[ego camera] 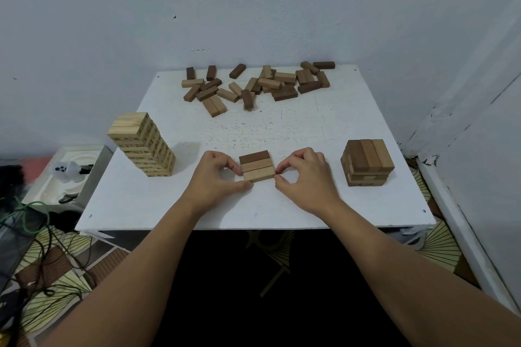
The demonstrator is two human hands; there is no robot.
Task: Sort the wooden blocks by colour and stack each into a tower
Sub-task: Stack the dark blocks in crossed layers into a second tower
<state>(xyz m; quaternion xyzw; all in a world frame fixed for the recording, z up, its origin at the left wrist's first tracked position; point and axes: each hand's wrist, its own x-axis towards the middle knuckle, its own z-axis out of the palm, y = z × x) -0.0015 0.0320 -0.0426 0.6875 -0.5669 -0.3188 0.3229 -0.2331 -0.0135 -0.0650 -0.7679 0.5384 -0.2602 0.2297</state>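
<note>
Three wooden blocks [257, 165] lie side by side as one flat layer at the front middle of the white table [282, 127]; the far one is dark brown, the two nearer are lighter. My left hand [218, 175] pinches the layer's left end with thumb and fingertips. My right hand [304, 175] pinches its right end the same way. A tall tower of pale blocks [142, 145] stands at the left. A shorter stack of mid-brown blocks [366, 162] stands at the right. A loose pile of mixed blocks [253, 86] lies along the table's far edge.
The table stands in a corner, with walls behind and on the right. Left of it, a low stand holds a white tray [70, 175] and a small white figure. Cables [33, 222] and patterned tiles cover the floor below.
</note>
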